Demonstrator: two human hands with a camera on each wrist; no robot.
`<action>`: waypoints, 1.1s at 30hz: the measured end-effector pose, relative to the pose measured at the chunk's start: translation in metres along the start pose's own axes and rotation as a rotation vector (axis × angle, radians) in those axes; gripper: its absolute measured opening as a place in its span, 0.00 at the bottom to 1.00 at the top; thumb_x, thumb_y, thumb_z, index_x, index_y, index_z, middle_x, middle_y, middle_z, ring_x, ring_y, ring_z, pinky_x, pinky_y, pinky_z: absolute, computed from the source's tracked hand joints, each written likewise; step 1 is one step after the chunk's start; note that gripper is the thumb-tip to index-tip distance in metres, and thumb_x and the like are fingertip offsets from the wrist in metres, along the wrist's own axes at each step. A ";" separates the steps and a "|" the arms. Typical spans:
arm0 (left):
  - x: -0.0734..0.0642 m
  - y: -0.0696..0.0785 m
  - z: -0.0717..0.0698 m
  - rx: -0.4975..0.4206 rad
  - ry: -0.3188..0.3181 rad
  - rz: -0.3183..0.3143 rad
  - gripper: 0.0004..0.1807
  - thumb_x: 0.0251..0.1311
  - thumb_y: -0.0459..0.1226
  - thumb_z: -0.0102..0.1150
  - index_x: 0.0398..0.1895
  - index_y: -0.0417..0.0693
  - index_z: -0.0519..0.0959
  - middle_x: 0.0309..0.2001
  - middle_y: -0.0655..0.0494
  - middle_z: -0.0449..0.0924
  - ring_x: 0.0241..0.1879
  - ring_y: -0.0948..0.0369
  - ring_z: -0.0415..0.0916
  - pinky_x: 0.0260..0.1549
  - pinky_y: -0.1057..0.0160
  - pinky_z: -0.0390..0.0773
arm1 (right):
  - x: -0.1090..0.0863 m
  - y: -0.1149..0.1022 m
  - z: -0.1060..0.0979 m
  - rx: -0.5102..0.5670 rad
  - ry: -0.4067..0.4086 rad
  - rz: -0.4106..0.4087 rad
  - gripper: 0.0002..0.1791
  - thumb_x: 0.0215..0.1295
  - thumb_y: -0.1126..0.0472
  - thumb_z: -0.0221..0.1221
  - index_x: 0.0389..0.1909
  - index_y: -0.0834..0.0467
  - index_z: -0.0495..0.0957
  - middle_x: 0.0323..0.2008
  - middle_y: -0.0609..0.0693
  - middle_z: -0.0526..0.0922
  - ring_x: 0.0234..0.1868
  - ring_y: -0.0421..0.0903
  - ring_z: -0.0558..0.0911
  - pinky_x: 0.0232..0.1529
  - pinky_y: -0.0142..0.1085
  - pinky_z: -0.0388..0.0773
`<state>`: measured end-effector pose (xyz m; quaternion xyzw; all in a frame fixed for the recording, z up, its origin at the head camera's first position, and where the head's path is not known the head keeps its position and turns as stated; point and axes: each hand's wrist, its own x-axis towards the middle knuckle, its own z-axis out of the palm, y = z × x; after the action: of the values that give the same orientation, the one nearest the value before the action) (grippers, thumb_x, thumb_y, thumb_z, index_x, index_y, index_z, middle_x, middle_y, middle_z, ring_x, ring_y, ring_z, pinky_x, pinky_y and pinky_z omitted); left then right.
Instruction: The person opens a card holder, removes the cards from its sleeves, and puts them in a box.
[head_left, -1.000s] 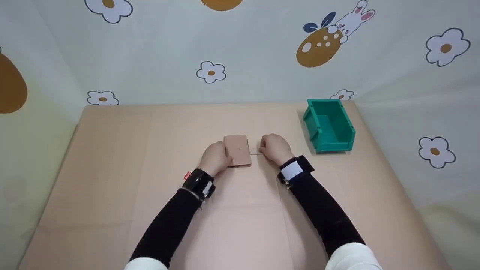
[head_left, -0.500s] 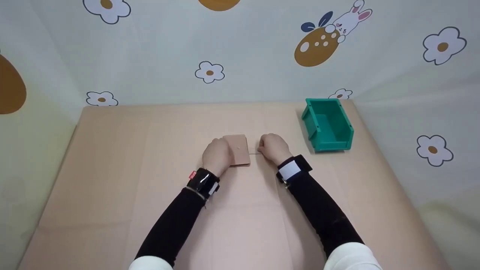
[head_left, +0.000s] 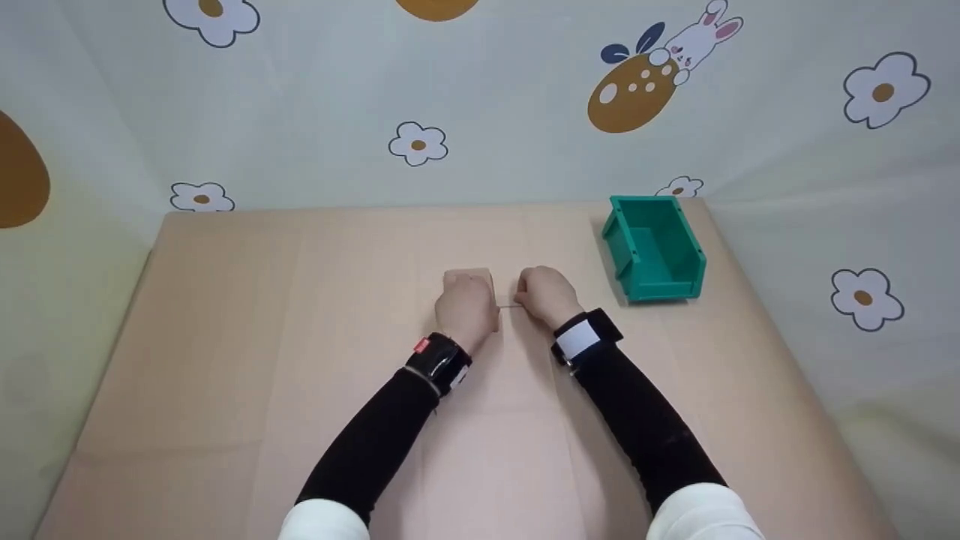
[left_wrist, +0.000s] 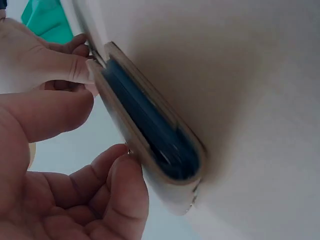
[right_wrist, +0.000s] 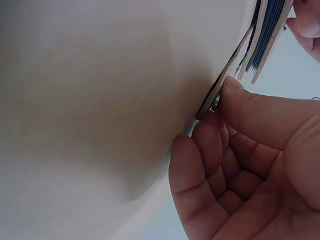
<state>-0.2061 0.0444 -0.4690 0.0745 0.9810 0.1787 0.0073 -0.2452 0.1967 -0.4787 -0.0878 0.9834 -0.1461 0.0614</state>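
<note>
A small tan card holder lies on the table, mostly hidden under my left hand in the head view. The left wrist view shows blue sleeves packed between its covers. There, my left thumb is off the cover, while loosely bent fingers touch it near a small stud. From the holder's right side a narrow strap sticks out. My right hand pinches the strap's end between thumb and index finger, beside a metal snap.
A green plastic bin stands at the table's back right, beyond my right hand. The table has a beige cover. Pale patterned curtains rise behind it and at both sides.
My left hand has moved right, from the holder's left edge to over its cover. My right hand keeps its pinch on the strap, almost unmoved.
</note>
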 end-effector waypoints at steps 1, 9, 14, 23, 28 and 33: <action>0.001 0.002 0.001 0.013 -0.001 -0.012 0.14 0.57 0.40 0.65 0.39 0.37 0.80 0.40 0.43 0.78 0.42 0.51 0.76 0.28 0.53 0.83 | 0.000 0.000 0.000 0.003 0.001 -0.001 0.08 0.63 0.60 0.65 0.28 0.60 0.80 0.31 0.54 0.82 0.36 0.53 0.80 0.42 0.44 0.76; 0.005 0.010 0.007 0.032 -0.012 -0.071 0.18 0.55 0.42 0.66 0.44 0.39 0.79 0.43 0.42 0.78 0.44 0.49 0.77 0.32 0.50 0.82 | 0.000 0.001 0.001 0.008 0.012 -0.008 0.08 0.62 0.61 0.65 0.27 0.60 0.80 0.30 0.54 0.82 0.35 0.53 0.80 0.41 0.44 0.77; 0.005 0.011 0.005 0.018 -0.027 -0.072 0.17 0.53 0.41 0.66 0.43 0.39 0.80 0.43 0.42 0.79 0.43 0.49 0.78 0.32 0.51 0.82 | -0.001 0.001 0.001 0.003 0.018 -0.006 0.08 0.62 0.61 0.65 0.26 0.60 0.79 0.30 0.54 0.81 0.35 0.53 0.80 0.41 0.45 0.76; 0.004 0.012 0.003 0.091 0.050 0.013 0.06 0.52 0.35 0.62 0.32 0.42 0.80 0.33 0.48 0.81 0.36 0.51 0.80 0.34 0.55 0.79 | 0.000 -0.002 -0.003 0.012 -0.014 0.003 0.07 0.63 0.62 0.65 0.27 0.60 0.80 0.30 0.54 0.82 0.35 0.52 0.80 0.41 0.44 0.76; 0.004 0.012 -0.001 0.040 0.047 -0.004 0.08 0.50 0.35 0.63 0.33 0.42 0.81 0.33 0.47 0.81 0.36 0.50 0.80 0.34 0.55 0.80 | 0.000 -0.003 -0.004 0.012 -0.013 0.002 0.07 0.62 0.63 0.65 0.26 0.60 0.80 0.30 0.54 0.82 0.34 0.52 0.80 0.40 0.44 0.77; 0.003 0.011 -0.011 -0.044 0.038 -0.032 0.10 0.48 0.35 0.66 0.36 0.41 0.80 0.36 0.47 0.82 0.42 0.48 0.78 0.33 0.55 0.80 | 0.000 -0.003 -0.004 0.010 -0.006 -0.001 0.07 0.61 0.63 0.65 0.26 0.60 0.81 0.30 0.54 0.82 0.35 0.53 0.80 0.41 0.44 0.77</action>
<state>-0.2079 0.0513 -0.4549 0.0553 0.9779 0.2016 -0.0067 -0.2453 0.1952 -0.4743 -0.0887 0.9824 -0.1509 0.0649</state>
